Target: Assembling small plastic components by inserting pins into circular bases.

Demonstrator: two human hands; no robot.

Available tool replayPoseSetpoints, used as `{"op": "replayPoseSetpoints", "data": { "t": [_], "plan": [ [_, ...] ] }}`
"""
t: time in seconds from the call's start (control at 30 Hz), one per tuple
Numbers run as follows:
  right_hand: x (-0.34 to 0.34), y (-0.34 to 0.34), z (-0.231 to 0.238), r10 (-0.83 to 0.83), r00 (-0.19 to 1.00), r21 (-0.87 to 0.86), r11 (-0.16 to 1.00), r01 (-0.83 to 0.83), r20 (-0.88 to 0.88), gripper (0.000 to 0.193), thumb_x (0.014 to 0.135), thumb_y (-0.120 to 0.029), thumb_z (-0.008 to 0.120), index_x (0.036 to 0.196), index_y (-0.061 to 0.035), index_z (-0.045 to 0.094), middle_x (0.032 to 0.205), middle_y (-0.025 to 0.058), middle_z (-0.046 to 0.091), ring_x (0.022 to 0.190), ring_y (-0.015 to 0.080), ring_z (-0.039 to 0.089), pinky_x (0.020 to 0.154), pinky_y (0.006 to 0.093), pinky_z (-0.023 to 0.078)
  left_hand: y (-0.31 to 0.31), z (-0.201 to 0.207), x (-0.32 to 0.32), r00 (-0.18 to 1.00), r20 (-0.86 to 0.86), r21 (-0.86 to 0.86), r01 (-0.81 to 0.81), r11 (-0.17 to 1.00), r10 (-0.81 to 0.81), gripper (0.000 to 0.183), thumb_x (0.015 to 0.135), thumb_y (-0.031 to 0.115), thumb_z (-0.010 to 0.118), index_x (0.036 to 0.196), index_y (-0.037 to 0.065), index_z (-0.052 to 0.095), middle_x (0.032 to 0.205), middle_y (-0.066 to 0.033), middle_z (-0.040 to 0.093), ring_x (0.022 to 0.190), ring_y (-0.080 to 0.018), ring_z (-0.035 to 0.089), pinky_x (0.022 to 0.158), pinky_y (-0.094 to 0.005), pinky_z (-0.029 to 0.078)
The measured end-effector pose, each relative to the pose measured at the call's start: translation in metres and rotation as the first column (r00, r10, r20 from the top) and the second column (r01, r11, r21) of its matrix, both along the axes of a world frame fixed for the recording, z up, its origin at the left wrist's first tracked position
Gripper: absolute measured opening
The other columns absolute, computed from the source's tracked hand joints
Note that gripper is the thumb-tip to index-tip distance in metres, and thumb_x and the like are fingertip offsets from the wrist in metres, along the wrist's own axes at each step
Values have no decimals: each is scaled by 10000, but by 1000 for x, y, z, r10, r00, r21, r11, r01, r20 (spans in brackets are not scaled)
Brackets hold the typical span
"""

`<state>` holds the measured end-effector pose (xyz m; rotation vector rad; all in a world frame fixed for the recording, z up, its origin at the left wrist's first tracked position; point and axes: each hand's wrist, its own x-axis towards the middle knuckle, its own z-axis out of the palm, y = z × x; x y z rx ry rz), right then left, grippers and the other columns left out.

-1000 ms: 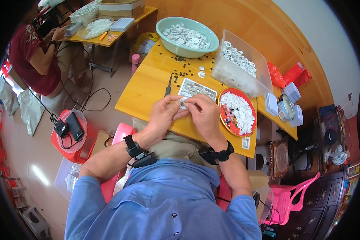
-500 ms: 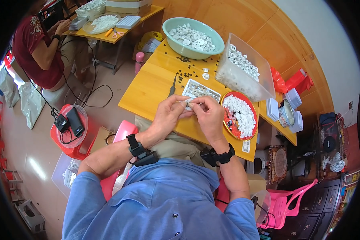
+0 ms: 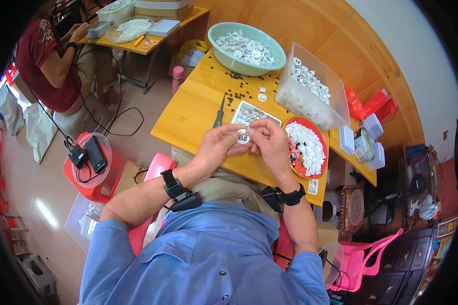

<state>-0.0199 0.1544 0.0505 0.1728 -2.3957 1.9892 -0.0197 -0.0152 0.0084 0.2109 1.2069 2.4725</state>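
Between my hands is a small round white plastic part [image 3: 243,137] with a silvery metal piece at its middle. My left hand [image 3: 218,145] pinches its left side. Against its right edge are the closed thumb and fingers of my right hand [image 3: 271,144], partly covering it. Just beyond my fingertips lies a white tray [image 3: 258,115] with rows of small round metal pieces. A dark pen-shaped tool [image 3: 219,113] rests on the table left of the tray. Right of my right hand, a red round tray [image 3: 321,138] holds a heap of small white parts.
Small black pieces [image 3: 235,95] lie scattered on the yellow table [image 3: 180,119]. A green basin [image 3: 215,50] and a clear plastic bin [image 3: 310,109], both holding white parts, stand at the far side. At upper left a person in dark red [image 3: 48,66] works at another table.
The white part has turned so its round face and metal middle show. My right hand has shifted slightly right and down, its wrist moving outward. My left hand has barely moved.
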Motion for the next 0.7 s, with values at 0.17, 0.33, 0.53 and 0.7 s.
{"op": "replayPoseSetpoints", "data": {
  "t": [0.17, 0.33, 0.53, 0.7],
  "plan": [
    [1, 10, 8, 56, 998, 90, 994, -58, 20, 128, 913, -99, 658, 961, 17, 630, 727, 31, 662, 567, 52, 563, 505, 207, 410, 1, 12, 4, 999, -27, -117, 21, 993, -24, 284, 990, 83, 551, 1236, -58, 564, 1118, -140, 670, 1010, -195, 681, 899, -278, 559],
    [-7, 35, 27, -121, 986, -1, 993, 122, -117, 123, 908, -84, 658, 971, 21, 641, 750, 57, 678, 546, 48, 538, 494, 194, 412, -2, 14, 3, 998, -54, -176, 31, 984, -41, 281, 977, 88, 583, 1213, -64, 578, 1114, -146, 676, 1008, -194, 679, 906, -290, 559],
    [-18, 58, 30, -209, 971, -14, 978, 208, -118, 115, 898, -63, 650, 966, 27, 672, 759, 67, 685, 563, 59, 548, 522, 205, 432, -3, 11, 3, 995, -80, -154, 47, 987, -59, 270, 979, 100, 587, 1196, -61, 583, 1103, -150, 678, 995, -200, 682, 899, -293, 563],
    [-23, 51, 11, -135, 935, 434, 858, 275, -327, 120, 832, -49, 658, 920, -12, 731, 807, 102, 681, 688, 165, 625, 630, 307, 488, -5, 12, 0, 996, -76, -196, 40, 980, -56, 240, 981, 100, 582, 1166, -53, 586, 1062, -152, 688, 940, -197, 697, 861, -295, 576]
  ]
}}
